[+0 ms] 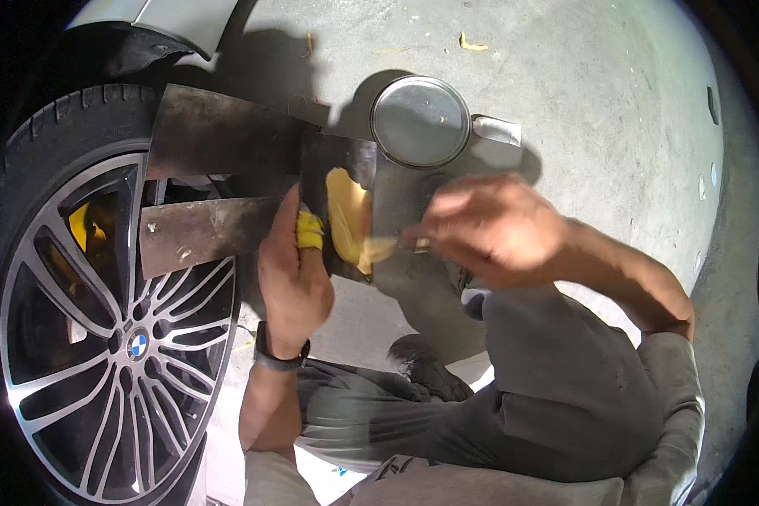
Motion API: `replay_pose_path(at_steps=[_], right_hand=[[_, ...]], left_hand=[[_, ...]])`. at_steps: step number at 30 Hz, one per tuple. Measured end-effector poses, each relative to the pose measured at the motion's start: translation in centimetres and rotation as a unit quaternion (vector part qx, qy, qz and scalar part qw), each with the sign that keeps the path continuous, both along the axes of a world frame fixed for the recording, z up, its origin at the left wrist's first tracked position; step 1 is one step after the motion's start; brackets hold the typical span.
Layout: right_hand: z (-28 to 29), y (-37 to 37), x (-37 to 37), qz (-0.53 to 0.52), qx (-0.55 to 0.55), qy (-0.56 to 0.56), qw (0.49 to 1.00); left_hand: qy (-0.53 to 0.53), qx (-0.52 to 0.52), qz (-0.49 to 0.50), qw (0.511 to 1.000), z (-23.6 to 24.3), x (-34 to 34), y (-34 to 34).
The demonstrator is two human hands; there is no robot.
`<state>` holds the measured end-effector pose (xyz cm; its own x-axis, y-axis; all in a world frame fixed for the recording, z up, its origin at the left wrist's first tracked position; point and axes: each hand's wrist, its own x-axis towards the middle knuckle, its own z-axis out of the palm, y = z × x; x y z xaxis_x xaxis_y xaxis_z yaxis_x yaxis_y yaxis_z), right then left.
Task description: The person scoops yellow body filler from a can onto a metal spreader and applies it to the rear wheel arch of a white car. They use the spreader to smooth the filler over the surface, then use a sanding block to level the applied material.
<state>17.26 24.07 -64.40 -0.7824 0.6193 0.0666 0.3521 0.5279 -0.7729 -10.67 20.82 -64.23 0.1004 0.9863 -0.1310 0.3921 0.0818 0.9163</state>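
Note:
My left hand, with something yellow around a finger, is closed on a dark rectangular plate that carries a thick patch of yellow paste. Two more dark metal plates extend leftward from it in front of the wheel; whether my fingers hold these too is unclear. My right hand is blurred, closed on a small spreader whose end is at the lower right of the paste.
A car wheel with a black tyre fills the left, below light bodywork. A round metal tin sits on the grey floor, beside a small pale metallic piece. My bent leg is below my right hand.

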Motion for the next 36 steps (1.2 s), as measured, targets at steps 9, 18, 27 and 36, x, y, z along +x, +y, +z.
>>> replay_pose_path(at_steps=[9,18,27,36], right_hand=[[0.6,0.3,-0.2,-0.145,0.128,-0.033,0.981],[0.1,-0.1,0.0,-0.064,0.083,-0.048,0.993],[0.6,-0.5,-0.2,-0.063,0.021,0.049,0.997],[-1.2,-0.4,0.3,-0.001,0.053,0.083,0.995]], left_hand=[[0.057,0.048,-0.05,0.996,0.4,0.4,0.2],[0.06,0.084,-0.09,0.991,0.0,0.7,0.3],[0.063,0.056,-0.044,0.995,0.5,1.0,0.5],[0.037,0.013,-0.008,0.999,0.1,0.6,0.6]])
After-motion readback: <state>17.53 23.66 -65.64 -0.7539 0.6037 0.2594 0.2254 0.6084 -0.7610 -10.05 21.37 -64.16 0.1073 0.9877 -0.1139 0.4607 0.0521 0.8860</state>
